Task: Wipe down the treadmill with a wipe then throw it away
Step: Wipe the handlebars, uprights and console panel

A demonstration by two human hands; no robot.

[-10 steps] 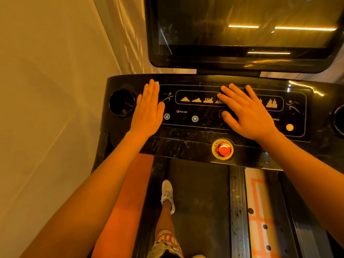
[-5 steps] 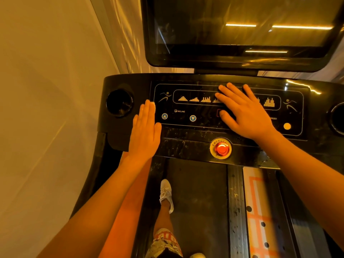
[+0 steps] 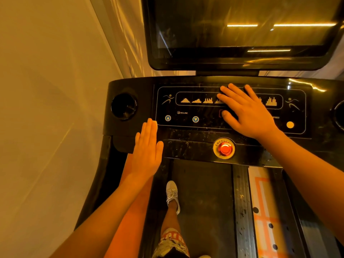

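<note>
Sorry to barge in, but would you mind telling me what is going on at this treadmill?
A person stands on the treadmill belt with both hands flat on the black console. The left hand lies with straight fingers at the console's lower left edge, below the cup holder. The right hand is spread over the middle of the control panel, above the red emergency button. No wipe shows plainly; one may be hidden under a palm.
</note>
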